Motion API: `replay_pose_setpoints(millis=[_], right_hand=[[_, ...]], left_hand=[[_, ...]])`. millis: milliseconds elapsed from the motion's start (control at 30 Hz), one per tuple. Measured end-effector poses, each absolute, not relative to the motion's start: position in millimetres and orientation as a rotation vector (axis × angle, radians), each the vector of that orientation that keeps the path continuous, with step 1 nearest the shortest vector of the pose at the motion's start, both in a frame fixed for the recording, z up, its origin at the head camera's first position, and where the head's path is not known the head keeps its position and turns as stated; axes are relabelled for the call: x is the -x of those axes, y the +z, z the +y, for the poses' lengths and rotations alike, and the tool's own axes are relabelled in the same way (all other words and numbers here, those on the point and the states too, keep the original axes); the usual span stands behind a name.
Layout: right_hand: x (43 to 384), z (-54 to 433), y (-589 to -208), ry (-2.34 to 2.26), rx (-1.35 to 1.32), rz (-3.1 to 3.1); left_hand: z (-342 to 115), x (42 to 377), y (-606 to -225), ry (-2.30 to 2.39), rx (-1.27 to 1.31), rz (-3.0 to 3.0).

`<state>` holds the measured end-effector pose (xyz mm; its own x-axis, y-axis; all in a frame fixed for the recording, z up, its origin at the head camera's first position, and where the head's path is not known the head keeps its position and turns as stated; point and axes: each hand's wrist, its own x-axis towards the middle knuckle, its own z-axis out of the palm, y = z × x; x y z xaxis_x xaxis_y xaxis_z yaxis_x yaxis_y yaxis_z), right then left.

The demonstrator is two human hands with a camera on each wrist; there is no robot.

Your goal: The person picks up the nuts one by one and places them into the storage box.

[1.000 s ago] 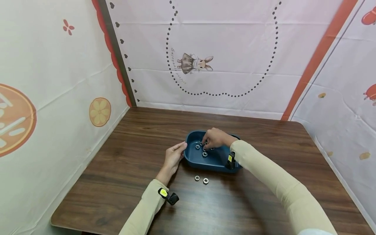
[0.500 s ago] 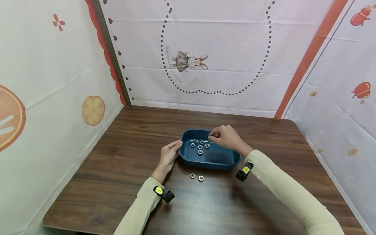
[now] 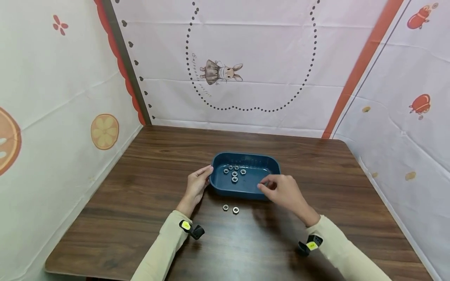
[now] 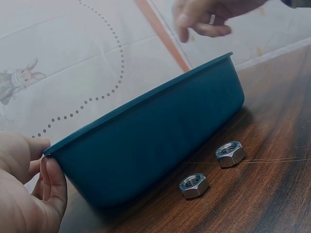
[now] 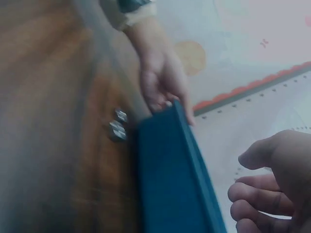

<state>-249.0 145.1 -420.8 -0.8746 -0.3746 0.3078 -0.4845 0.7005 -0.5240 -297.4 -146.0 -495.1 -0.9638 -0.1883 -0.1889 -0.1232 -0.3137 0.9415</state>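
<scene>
A blue rectangular tray [image 3: 253, 186] with rounded corners stands on the table, several metal hex nuts [image 3: 234, 174] lying in its left half. My left hand [image 3: 197, 185] pinches the tray's left rim, thumb above and fingers below, as the left wrist view shows. Over the tray's front right corner hovers my right hand [image 3: 284, 192]. In the right wrist view its thumb and loosely bent fingers [image 5: 257, 194] are apart, with nothing between them. Two more hex nuts, a smaller one [image 4: 194, 185] and a larger one [image 4: 230, 154], lie on the table before the tray.
The dark wood-grain table [image 3: 140, 218] reaches back to a printed fabric wall [image 3: 267, 58], with further fabric walls at left and right. Each wrist bears a small black camera on a strap.
My right hand has lifted from among the nuts in the tray and moved right and toward me, over the front right corner. The left hand keeps its hold on the rim.
</scene>
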Motion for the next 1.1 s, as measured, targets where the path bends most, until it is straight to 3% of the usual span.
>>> replay_pose_setpoints(millis=[400, 1100], right_hand=[[217.0, 114.4, -461.3, 0.923, -0.799, -2.712], [221.6, 84.7, -496.1, 0.883, -0.712, -2.858]], left_hand=[[-149.5, 301.8, -493.0, -2.467, -0.424, -1.824], [-145.8, 296.1, -495.0, -2.469, -0.419, -1.823]])
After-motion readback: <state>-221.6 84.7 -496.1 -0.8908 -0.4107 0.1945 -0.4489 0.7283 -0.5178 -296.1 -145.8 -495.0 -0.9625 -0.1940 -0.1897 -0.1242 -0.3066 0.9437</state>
